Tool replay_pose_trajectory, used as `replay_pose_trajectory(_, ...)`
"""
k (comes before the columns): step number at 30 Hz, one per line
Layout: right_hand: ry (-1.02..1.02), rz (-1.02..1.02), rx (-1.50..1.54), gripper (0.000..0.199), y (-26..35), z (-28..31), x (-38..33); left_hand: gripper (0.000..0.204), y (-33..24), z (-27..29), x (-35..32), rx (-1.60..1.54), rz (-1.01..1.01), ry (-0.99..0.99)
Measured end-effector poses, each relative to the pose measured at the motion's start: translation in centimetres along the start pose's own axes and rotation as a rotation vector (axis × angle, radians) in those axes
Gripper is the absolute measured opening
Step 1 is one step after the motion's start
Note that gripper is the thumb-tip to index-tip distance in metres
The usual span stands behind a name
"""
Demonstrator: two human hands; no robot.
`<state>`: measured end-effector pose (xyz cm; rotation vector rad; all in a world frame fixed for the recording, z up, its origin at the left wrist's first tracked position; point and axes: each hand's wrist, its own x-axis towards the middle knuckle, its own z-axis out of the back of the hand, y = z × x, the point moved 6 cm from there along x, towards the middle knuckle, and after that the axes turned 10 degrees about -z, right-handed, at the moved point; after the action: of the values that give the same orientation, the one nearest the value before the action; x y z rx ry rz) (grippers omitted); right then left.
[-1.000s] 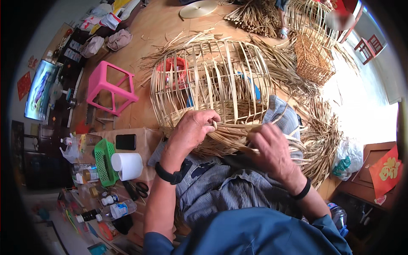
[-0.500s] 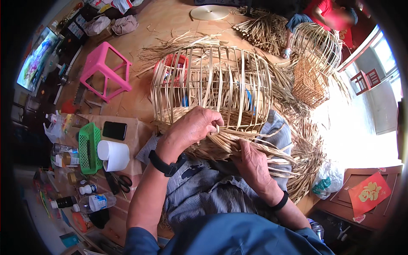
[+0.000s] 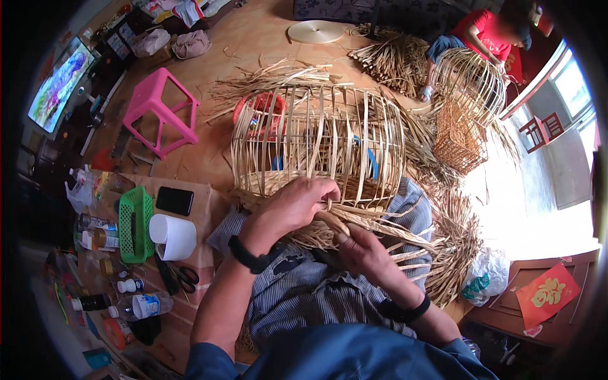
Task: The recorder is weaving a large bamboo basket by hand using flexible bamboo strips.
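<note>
Nearest to us, a striped cloth (image 3: 310, 297) covers our lap, and we wear 2 dark bands, 1 on each wrist. Above the cloth, our right hand (image 3: 367, 253) is narrowed in a pinch, thumb and fingers holding a bundle of pale strips (image 3: 330, 223). A little farther and to the left, our left hand (image 3: 297, 206) is curled closed on the same strips, at the near edge of the basket frame (image 3: 269, 182). That frame lies straight ahead, just beyond our lap: we see a woven band close to our hands, with bare uprights and thin hoops past it.

To the left, we have a low table (image 3: 204, 202) with scissors (image 3: 188, 278), a white roll (image 3: 172, 237), a green tray (image 3: 133, 225) and a dark phone (image 3: 175, 200). To the right, a whitish plastic bag (image 3: 487, 275) sits beside a heap of loose dry strips (image 3: 453, 237).

Farther left, we see a pink stool (image 3: 145, 101); a red container (image 3: 261, 107) shows behind the frame's left uprights. Far to the right, a wicker basket (image 3: 461, 139) rests near a second frame (image 3: 468, 69), where a person (image 3: 484, 31) in a red shirt leans over. Farthest ahead, we see a flat pale coil (image 3: 315, 31) on the floor.
</note>
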<state>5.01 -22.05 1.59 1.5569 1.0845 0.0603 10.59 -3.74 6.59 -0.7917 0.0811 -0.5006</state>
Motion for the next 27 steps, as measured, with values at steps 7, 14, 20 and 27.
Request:
replay_pose_trajectory(7,0.17,-0.17,0.319,0.034,1.0,0.5,0.4,0.038,-0.8,-1.7,-2.0,0.115,-0.103,-0.122)
replay_pose_trajectory(14,0.23,-0.196,-0.406,0.033,3.7,4.1,-3.4,0.026,-0.7,-2.3,-2.3,0.154,-0.049,-0.285)
replay_pose_trajectory(20,0.039,0.292,-0.177,0.04,9.0,15.3,-14.5,0.024,-0.5,-2.0,-1.8,0.131,-0.059,-0.261)
replay_pose_trajectory(27,-0.353,0.505,0.145,0.035,4.0,21.9,-10.8,0.019,-1.1,-1.4,-1.2,0.146,-0.029,-0.231)
